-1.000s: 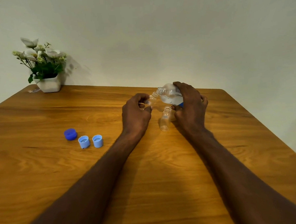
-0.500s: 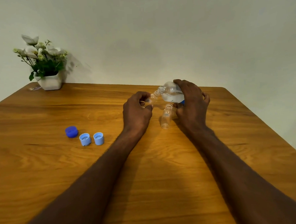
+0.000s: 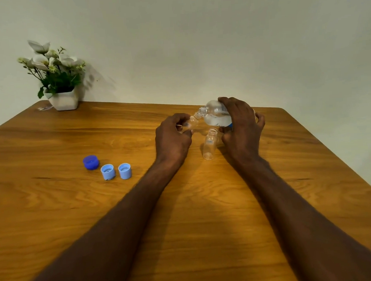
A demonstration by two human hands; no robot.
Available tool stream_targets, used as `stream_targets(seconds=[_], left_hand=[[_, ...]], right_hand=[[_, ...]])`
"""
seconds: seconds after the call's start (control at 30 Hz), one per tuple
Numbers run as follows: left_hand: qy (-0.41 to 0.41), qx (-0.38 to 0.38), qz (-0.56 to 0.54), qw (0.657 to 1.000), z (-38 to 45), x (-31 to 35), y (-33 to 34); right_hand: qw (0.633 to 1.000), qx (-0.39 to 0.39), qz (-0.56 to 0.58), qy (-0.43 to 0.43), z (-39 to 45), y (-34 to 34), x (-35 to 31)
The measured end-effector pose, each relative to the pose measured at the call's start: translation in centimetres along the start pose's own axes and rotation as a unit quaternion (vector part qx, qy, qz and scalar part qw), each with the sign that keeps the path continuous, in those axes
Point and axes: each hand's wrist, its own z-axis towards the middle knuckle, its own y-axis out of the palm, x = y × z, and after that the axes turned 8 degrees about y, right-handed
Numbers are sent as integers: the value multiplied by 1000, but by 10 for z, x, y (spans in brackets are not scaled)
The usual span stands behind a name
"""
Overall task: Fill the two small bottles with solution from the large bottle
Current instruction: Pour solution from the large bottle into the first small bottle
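Note:
My right hand (image 3: 240,124) grips the large clear bottle (image 3: 214,115), tilted on its side with its open neck pointing left and down. The neck meets the mouth of a small clear bottle (image 3: 192,123) that my left hand (image 3: 172,137) holds; my fingers hide most of that bottle. A second small clear bottle (image 3: 209,143) stands upright and uncapped on the wooden table (image 3: 55,207), between my two hands and just below the large bottle.
A dark blue cap (image 3: 91,162) and two light blue caps (image 3: 108,171) (image 3: 124,170) lie on the table to the left of my left forearm. A white pot of flowers (image 3: 60,82) stands at the far left corner by the wall.
Both hands and the bottles hold nearly the same pose; the view has shifted slightly, and the large bottle stays tipped against the small one.

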Motion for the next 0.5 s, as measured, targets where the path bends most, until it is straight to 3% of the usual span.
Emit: stream_targets(seconds=[0.5], left_hand=[[-11,5,-12,1000,-1,2,0]], right_hand=[[1000,3,-8,-1,0,-3,-1]])
